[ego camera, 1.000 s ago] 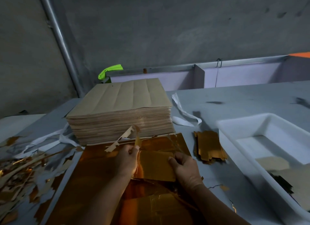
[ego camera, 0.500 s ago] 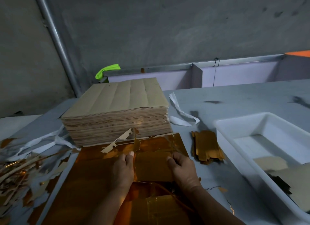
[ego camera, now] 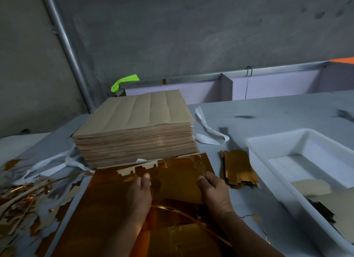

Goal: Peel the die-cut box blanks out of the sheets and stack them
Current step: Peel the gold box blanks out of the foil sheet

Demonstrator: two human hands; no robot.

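Observation:
A shiny gold die-cut sheet (ego camera: 107, 209) lies on the table in front of me. Both hands hold a gold box blank (ego camera: 176, 184) over the sheet's far part. My left hand (ego camera: 140, 193) pinches the blank's left edge with thumb on top. My right hand (ego camera: 214, 191) pinches its right edge. A jagged scrap strip (ego camera: 138, 167) curls up just beyond my left hand. A small stack of peeled gold blanks (ego camera: 237, 168) sits to the right of the sheet. A tall pile of brown-backed sheets (ego camera: 138, 126) stands behind.
A white plastic tub (ego camera: 287, 142) with some card pieces stands at the right. Torn gold and white scrap (ego camera: 24, 201) litters the table at the left. A white strip (ego camera: 208, 134) lies beside the tall pile. A grey wall and a metal pipe rise behind.
The blank has dropped flatter over the sheet between my hands. The raised scrap strip near my left hand has come down lower. My hands have spread slightly apart.

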